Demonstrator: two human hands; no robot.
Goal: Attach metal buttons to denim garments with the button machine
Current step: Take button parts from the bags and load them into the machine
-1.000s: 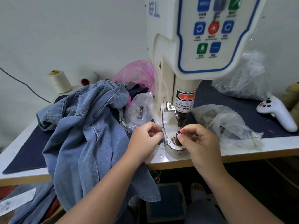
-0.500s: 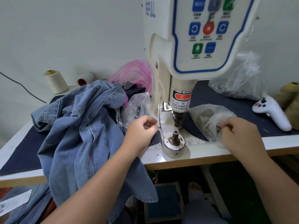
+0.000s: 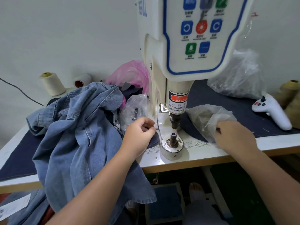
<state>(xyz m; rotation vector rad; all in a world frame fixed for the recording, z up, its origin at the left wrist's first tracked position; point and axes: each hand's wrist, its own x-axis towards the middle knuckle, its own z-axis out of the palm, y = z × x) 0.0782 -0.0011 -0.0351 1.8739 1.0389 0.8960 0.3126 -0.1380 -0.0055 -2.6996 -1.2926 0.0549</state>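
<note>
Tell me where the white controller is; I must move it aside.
In the head view the white controller lies at the far right on the dark mat, beside the tan thread cones.

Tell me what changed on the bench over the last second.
The right hand left the lower die post and moved right to the clear plastic bag, fingers now in it. The left hand stayed curled on the denim garment's edge beside the post.
</note>
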